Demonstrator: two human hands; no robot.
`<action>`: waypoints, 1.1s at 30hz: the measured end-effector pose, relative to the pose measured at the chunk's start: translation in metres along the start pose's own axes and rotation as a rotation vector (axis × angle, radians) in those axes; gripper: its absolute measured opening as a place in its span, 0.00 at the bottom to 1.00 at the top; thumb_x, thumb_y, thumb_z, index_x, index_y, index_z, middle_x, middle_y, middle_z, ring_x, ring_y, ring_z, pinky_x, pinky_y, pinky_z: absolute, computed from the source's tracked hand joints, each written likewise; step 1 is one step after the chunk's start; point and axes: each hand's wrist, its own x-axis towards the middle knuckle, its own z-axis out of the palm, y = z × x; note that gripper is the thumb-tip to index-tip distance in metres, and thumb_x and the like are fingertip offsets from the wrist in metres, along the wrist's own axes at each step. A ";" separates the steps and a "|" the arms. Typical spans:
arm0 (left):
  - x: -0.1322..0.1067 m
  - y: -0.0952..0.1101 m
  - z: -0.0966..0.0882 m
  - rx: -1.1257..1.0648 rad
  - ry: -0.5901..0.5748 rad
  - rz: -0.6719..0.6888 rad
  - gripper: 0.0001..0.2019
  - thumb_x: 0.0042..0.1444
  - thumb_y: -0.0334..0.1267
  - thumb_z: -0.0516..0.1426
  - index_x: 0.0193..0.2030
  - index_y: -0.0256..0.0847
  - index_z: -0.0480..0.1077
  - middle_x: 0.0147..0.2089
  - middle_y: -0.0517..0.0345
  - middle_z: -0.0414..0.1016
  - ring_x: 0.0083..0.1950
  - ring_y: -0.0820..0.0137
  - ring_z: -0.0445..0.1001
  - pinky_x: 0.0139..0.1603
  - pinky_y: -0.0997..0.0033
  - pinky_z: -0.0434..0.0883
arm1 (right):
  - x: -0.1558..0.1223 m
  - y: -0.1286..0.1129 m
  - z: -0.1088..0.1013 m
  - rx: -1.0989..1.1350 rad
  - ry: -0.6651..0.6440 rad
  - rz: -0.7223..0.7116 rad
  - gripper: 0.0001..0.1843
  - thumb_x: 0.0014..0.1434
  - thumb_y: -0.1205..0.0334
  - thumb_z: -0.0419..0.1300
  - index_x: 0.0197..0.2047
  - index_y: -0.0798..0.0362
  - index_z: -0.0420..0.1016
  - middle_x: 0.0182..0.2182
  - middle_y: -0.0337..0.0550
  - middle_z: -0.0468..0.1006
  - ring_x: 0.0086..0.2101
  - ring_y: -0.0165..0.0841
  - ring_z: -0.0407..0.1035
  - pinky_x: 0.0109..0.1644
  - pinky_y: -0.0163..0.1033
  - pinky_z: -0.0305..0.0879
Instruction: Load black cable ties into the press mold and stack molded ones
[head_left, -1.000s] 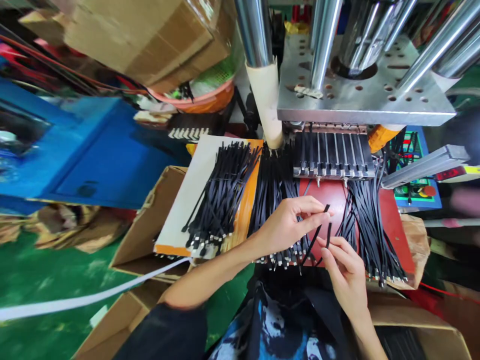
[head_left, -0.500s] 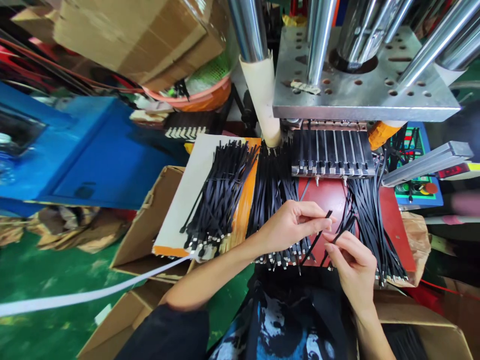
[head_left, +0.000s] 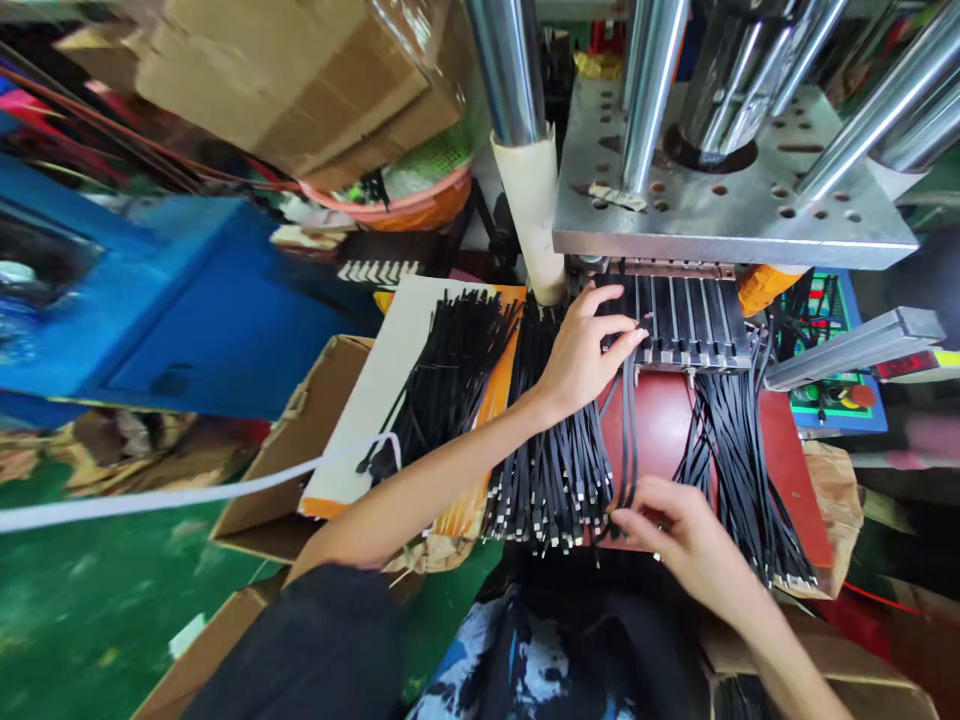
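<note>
My left hand (head_left: pixel 581 350) is at the left part of a slotted metal fixture (head_left: pixel 694 320), thumb and index finger pinched on the upper end of a short black cable (head_left: pixel 631 430). This cable and another strand hang down in front of the fixture over the red surface. Lower down, my right hand (head_left: pixel 667 520) closes its thumb and fingers round the lower end of the strands. Black cables lie in the fixture's slots. Left of the hands is a dense bundle of black cables with metal plug ends (head_left: pixel 551 490). Another bundle (head_left: pixel 739 460) lies to the right.
Above the fixture hangs a thick steel plate (head_left: pixel 735 240) on chrome columns. A white board (head_left: pixel 352 430) with more cables stands at the left, beside open cardboard boxes (head_left: pixel 322 400). A control panel (head_left: pixel 836 395) with buttons sits at the right. A white strap crosses my left arm's side.
My left hand has moved up and slightly left from above the red surface to the fixture, with the cable end. My right hand has dropped a little lower. The white strap has shifted upward.
</note>
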 end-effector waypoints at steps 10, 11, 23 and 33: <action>0.026 -0.051 0.009 0.104 0.050 0.111 0.19 0.72 0.33 0.55 0.68 0.38 0.69 0.69 0.40 0.73 0.73 0.57 0.70 0.76 0.50 0.65 | 0.165 -0.040 -0.130 -0.210 0.176 -0.219 0.29 0.62 0.34 0.67 0.33 0.55 0.80 0.22 0.38 0.74 0.21 0.27 0.66 0.25 0.34 0.61; 0.018 -0.050 0.004 0.095 -0.019 0.234 0.19 0.72 0.33 0.54 0.68 0.38 0.69 0.70 0.41 0.73 0.73 0.59 0.70 0.77 0.51 0.65 | 0.174 -0.037 -0.131 -0.247 0.179 -0.233 0.29 0.63 0.34 0.66 0.34 0.55 0.80 0.23 0.38 0.74 0.20 0.26 0.66 0.24 0.34 0.60; 0.002 -0.050 -0.016 0.331 -0.369 0.624 0.18 0.70 0.38 0.58 0.64 0.35 0.75 0.70 0.37 0.73 0.75 0.52 0.69 0.76 0.44 0.68 | 0.184 -0.024 -0.122 -0.301 0.283 -0.287 0.18 0.68 0.47 0.65 0.36 0.55 0.82 0.22 0.36 0.73 0.20 0.26 0.61 0.25 0.36 0.53; -0.008 -0.032 -0.005 0.593 -0.337 0.598 0.21 0.72 0.41 0.57 0.67 0.35 0.73 0.71 0.38 0.72 0.74 0.52 0.68 0.77 0.44 0.65 | 0.186 -0.014 -0.121 -0.179 0.401 -0.265 0.23 0.62 0.44 0.68 0.50 0.54 0.81 0.31 0.40 0.80 0.19 0.28 0.66 0.19 0.34 0.61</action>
